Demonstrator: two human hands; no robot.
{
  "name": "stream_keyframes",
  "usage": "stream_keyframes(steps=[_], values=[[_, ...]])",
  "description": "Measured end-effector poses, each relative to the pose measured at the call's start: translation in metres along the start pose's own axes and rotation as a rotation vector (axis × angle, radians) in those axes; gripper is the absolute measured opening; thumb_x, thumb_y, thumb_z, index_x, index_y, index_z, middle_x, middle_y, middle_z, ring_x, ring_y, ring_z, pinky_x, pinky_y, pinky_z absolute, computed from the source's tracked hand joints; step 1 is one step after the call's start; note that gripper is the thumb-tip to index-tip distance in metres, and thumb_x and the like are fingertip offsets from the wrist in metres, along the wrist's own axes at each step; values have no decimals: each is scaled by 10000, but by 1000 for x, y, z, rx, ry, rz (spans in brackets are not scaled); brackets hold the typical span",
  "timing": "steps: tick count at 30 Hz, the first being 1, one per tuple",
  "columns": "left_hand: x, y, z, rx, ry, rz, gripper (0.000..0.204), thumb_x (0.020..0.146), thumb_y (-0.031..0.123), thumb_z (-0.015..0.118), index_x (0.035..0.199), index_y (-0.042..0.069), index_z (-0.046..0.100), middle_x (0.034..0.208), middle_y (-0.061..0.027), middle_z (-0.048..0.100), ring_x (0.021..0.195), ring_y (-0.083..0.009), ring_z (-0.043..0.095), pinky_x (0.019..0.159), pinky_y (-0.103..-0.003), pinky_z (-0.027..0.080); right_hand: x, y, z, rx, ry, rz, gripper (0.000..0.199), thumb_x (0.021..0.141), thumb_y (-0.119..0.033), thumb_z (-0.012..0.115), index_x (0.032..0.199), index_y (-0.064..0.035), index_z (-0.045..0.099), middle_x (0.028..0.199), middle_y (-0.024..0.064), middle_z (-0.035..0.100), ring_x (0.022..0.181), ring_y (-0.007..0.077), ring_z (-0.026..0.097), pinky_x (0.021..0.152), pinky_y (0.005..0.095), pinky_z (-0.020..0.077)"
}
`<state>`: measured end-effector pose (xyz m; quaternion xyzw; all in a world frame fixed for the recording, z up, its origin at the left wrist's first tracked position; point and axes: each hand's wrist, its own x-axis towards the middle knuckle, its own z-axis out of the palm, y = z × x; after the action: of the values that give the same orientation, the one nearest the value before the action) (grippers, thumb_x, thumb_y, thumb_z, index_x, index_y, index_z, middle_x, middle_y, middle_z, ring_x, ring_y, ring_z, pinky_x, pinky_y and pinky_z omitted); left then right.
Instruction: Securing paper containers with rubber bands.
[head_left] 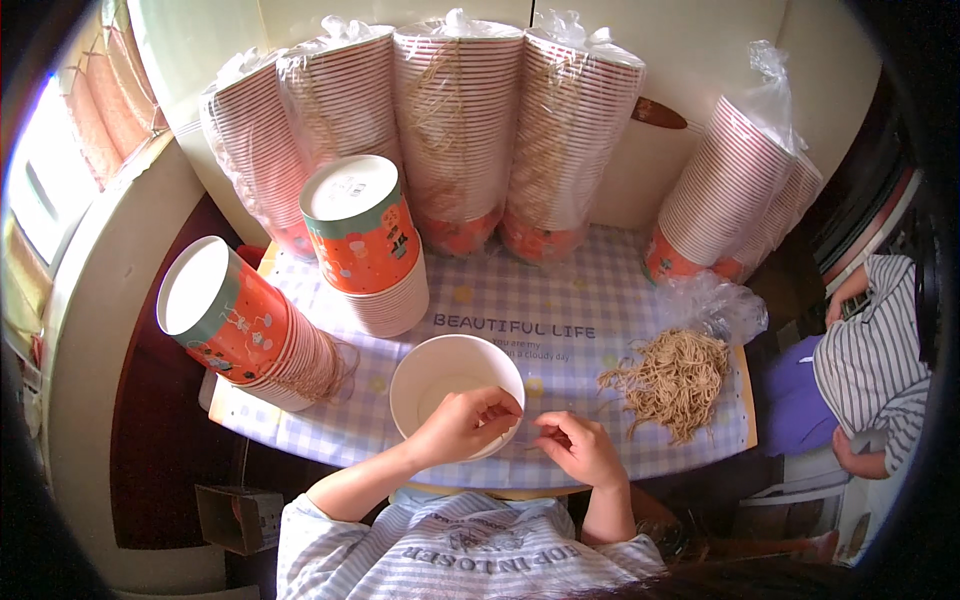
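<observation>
A white paper bowl (445, 375) stands upright on the checked tablecloth (560, 300) in front of me. My left hand (465, 422) rests on the bowl's near rim with its fingers curled over the edge. My right hand (580, 448) is just to the right of the bowl, fingers pinched on a thin tan string that is hard to make out. A loose heap of tan strings (675, 378) lies on the cloth to the right of my hands.
Two stacks of orange paper bowls stand upside down at the left: one (368, 245) upright, one (245, 330) leaning. Several plastic-wrapped bowl stacks (460, 130) line the back wall, another (730, 195) at the right. A person in striped clothes (880, 360) sits at right.
</observation>
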<state>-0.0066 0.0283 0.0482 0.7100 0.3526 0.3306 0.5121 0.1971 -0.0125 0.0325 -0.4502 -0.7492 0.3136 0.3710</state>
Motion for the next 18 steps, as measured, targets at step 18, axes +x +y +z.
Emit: stream_keyframes(steps=[18], values=[[5,-14,13,-127,-197,-162,147,831,134,577,869,-8,588,694,-27,602,632,-55,520,560,-229,440,23,12,16,286,146,-76,267,714,-100,708,917,-50,542,761,48,544,618,93,529,561,213,447]])
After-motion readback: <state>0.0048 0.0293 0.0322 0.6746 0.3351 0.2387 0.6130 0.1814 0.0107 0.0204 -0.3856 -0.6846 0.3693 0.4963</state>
